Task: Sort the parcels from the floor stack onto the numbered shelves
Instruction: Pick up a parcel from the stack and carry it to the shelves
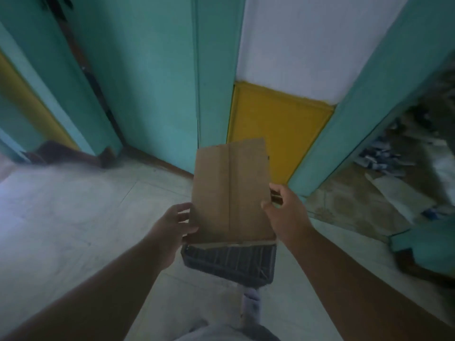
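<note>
Parcel [230, 193]: flat brown cardboard box, centre seam running lengthwise on its top face, dark tape-wrapped near end; carried clear of the floor, tilted away.

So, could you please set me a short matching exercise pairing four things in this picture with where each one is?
Things:
1. left hand
2. right hand
3. cardboard parcel
4. yellow panel

Places:
A. on the wall beyond the parcel
B. at the parcel's left edge
C. between the two hands
D. at the parcel's right edge

Pairs: 1-B, 2-D, 3-C, 4-A
</note>
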A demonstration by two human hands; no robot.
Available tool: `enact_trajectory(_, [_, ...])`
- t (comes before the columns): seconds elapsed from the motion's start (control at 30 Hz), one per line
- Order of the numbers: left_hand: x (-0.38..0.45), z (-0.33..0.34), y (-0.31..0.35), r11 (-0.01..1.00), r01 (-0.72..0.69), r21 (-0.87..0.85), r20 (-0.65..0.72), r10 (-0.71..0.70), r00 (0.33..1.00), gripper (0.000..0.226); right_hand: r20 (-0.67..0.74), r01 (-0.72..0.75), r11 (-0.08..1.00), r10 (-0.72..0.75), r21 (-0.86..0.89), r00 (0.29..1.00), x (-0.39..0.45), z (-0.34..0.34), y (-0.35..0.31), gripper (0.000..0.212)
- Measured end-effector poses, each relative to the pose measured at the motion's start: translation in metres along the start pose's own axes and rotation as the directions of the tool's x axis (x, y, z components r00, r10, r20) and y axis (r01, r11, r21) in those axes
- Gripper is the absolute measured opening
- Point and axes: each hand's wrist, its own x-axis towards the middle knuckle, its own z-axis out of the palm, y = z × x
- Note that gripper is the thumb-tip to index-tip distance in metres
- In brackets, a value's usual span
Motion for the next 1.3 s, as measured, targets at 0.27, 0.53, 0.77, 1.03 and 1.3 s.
enact_trajectory(0.27, [-0.015, 0.017, 0.010, 0.993, -0.118, -0.020, 0.041, 0.118, 0.992, 0.017, -0.198, -0.159, 0.965, 0.201, 0.210, 0.959, -0.063, -0.041, 0.017, 0.045])
enact_trajectory(0.53, [-0.042, 0.072, -0.008, 0.995, -0.073, 0.062, 0.434, 0.039, 0.900, 0.039, -0.345, -0.183, 0.963, 0.243, 0.198, 0.907, -0.129, -0.098, 0.045, 0.050])
enact_trajectory(0.77, [-0.103, 0.165, -0.043, 0.994, 0.045, -0.102, 0.697, 0.039, 0.716, 0.039, -0.364, -0.341, 0.940, 0.322, 0.013, 0.874, -0.205, -0.153, 0.089, 0.074])
enact_trajectory(1.03, [-0.192, 0.302, -0.106, 0.995, -0.099, -0.023, 0.813, 0.076, 0.578, 0.058, -0.390, -0.303, 0.950, 0.306, 0.071, 0.868, -0.299, -0.254, 0.154, 0.082])
enact_trajectory(1.3, [-0.256, 0.412, -0.151, 0.881, -0.469, 0.066, 0.872, 0.177, 0.456, 0.062, -0.520, -0.254, 0.885, 0.440, 0.391, 0.732, -0.359, -0.333, 0.208, 0.050])
